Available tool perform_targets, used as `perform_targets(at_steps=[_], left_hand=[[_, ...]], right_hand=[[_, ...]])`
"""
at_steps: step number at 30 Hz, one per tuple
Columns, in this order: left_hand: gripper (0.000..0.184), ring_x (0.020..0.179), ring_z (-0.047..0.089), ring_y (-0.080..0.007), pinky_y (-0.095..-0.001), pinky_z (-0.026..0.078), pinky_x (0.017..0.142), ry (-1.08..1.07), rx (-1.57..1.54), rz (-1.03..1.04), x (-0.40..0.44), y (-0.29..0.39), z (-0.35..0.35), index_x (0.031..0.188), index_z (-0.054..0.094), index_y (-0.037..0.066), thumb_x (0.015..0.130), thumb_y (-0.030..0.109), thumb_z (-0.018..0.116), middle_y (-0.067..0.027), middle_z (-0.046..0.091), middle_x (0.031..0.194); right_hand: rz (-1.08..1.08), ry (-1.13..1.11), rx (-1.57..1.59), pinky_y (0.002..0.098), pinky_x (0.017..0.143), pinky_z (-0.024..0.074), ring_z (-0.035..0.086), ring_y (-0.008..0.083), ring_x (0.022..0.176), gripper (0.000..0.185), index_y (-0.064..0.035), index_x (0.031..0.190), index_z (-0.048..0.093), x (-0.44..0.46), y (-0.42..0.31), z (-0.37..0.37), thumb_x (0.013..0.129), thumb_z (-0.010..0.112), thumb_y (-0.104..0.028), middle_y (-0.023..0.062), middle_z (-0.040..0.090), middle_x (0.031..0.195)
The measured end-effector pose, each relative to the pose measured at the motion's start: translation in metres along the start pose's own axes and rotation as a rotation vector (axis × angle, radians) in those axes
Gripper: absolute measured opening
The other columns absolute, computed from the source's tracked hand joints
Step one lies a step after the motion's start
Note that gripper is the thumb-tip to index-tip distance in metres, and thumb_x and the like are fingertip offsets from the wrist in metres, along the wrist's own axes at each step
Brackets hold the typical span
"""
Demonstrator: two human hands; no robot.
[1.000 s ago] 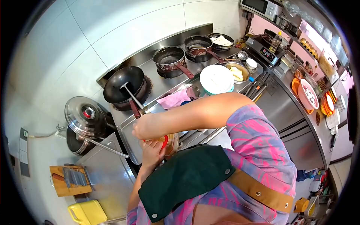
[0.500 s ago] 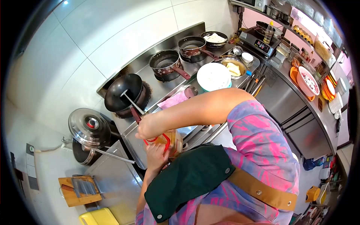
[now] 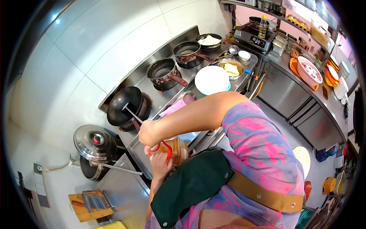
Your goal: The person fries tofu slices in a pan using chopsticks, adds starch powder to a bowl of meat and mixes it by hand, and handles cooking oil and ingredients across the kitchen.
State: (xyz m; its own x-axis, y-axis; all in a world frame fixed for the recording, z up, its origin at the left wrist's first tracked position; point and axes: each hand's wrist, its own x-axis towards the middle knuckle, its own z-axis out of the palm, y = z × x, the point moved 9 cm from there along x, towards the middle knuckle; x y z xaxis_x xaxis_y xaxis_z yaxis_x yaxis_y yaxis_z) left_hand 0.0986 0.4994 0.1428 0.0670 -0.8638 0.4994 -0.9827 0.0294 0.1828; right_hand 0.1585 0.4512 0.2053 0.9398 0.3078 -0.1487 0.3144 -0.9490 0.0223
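Note:
My left hand (image 3: 160, 166) is wrapped around the red rim and handle of a clear plastic jar (image 3: 179, 149) with brownish-orange contents, tilted near my chest. Just above it, my right hand (image 3: 149, 133) is closed at the jar's mouth; its fingers point down and whatever they hold is hidden. A long-handled metal ladle (image 3: 133, 114) leans in a black wok (image 3: 124, 103), its handle reaching behind my right hand. A pink cloth (image 3: 171, 108) lies on the stove beyond my right forearm.
Two saucepans (image 3: 161, 70) (image 3: 187, 52) stand along the stove. A white round lid (image 3: 212, 80) and a metal bowl (image 3: 238, 64) with yellow food sit to the right. At left are a lidded pot (image 3: 95, 143) and a wooden board (image 3: 88, 206) with a cleaver.
The view has shifted slightly, moving the scene within the frame. Both hands stay at the jar, and the jar now looks a little more exposed below my right forearm.

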Motion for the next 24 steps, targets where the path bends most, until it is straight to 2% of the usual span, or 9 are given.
perform_targets(at_steps=[2,5,6,9,12,15,16,22,24], left_hand=[[0.017,0.068,0.051,-0.0257,-0.0369,0.037,0.066,0.021,-0.004,0.014,0.000,0.000,0.000,0.074,0.056,0.009,0.067,0.020,0.067,-0.0063,0.054,0.069],[0.017,0.067,0.050,-0.0283,-0.0378,0.036,0.064,0.055,-0.032,0.029,0.001,0.003,-0.003,0.073,0.057,0.008,0.067,0.020,0.067,-0.0088,0.053,0.067],[0.017,0.067,0.050,-0.0283,-0.0377,0.036,0.064,0.053,-0.032,0.031,0.002,0.003,-0.003,0.073,0.057,0.008,0.067,0.020,0.067,-0.0088,0.053,0.067],[0.018,0.067,0.050,-0.0282,-0.0377,0.036,0.064,0.042,-0.042,0.024,0.002,0.003,-0.005,0.073,0.056,0.008,0.067,0.021,0.067,-0.0088,0.053,0.068],[0.018,0.068,0.050,-0.0257,-0.0367,0.036,0.064,0.028,-0.048,0.036,0.003,0.005,-0.008,0.074,0.056,0.008,0.066,0.020,0.068,-0.0067,0.052,0.068],[0.019,0.068,0.050,-0.0248,-0.0366,0.035,0.065,0.024,-0.061,0.046,0.004,0.007,-0.012,0.074,0.056,0.008,0.066,0.020,0.068,-0.0062,0.052,0.068],[0.019,0.067,0.050,-0.0250,-0.0368,0.035,0.065,0.022,-0.069,0.049,0.003,0.007,-0.013,0.074,0.056,0.008,0.067,0.021,0.068,-0.0065,0.052,0.068],[0.024,0.069,0.050,-0.0273,-0.0377,0.036,0.066,0.041,-0.084,0.081,-0.007,0.004,-0.011,0.073,0.055,0.006,0.066,0.024,0.069,-0.0084,0.053,0.069],[0.025,0.070,0.050,-0.0287,-0.0388,0.036,0.067,0.071,-0.110,0.109,-0.006,0.006,-0.016,0.073,0.055,0.005,0.067,0.025,0.069,-0.0098,0.053,0.070]], right_hand=[[-0.133,0.054,0.027,0.0411,0.064,0.0491,0.062,0.0306,0.082,0.026,-0.0031,0.087,0.067,0.000,-0.005,0.007,0.074,0.061,-0.025,0.0152,0.065,0.088],[-0.190,0.085,-0.036,0.0404,0.064,0.0492,0.062,0.0320,0.080,0.027,-0.0011,0.084,0.067,0.003,-0.009,0.015,0.072,0.062,-0.025,0.0173,0.065,0.086],[-0.160,0.029,-0.111,0.0398,0.065,0.0496,0.062,0.0320,0.078,0.026,-0.0007,0.081,0.066,0.005,-0.011,0.014,0.071,0.063,-0.025,0.0179,0.065,0.082],[0.011,0.009,0.044,0.0400,0.065,0.0496,0.062,0.0323,0.076,0.026,-0.0011,0.078,0.067,-0.010,0.001,-0.009,0.072,0.063,-0.026,0.0170,0.065,0.079],[-0.031,0.010,0.082,0.0414,0.065,0.0483,0.062,0.0330,0.076,0.031,-0.0021,0.089,0.059,-0.009,0.008,-0.005,0.070,0.066,-0.025,0.0159,0.064,0.078],[-0.165,0.079,0.156,0.0432,0.066,0.0468,0.060,0.0354,0.075,0.037,-0.0019,0.095,0.054,-0.005,0.000,0.005,0.072,0.066,-0.029,0.0166,0.063,0.077],[-0.151,0.084,0.206,0.0444,0.067,0.0458,0.059,0.0374,0.075,0.040,-0.0017,0.097,0.050,-0.006,0.000,0.006,0.074,0.065,-0.031,0.0175,0.062,0.077],[0.086,0.110,0.202,0.0418,0.068,0.0483,0.062,0.0343,0.079,0.039,-0.0015,0.098,0.054,-0.007,-0.001,0.011,0.073,0.063,-0.030,0.0183,0.063,0.083],[0.177,0.129,0.246,0.0409,0.067,0.0487,0.062,0.0331,0.079,0.036,-0.0011,0.097,0.054,-0.012,-0.001,0.009,0.073,0.062,-0.026,0.0184,0.063,0.082]])
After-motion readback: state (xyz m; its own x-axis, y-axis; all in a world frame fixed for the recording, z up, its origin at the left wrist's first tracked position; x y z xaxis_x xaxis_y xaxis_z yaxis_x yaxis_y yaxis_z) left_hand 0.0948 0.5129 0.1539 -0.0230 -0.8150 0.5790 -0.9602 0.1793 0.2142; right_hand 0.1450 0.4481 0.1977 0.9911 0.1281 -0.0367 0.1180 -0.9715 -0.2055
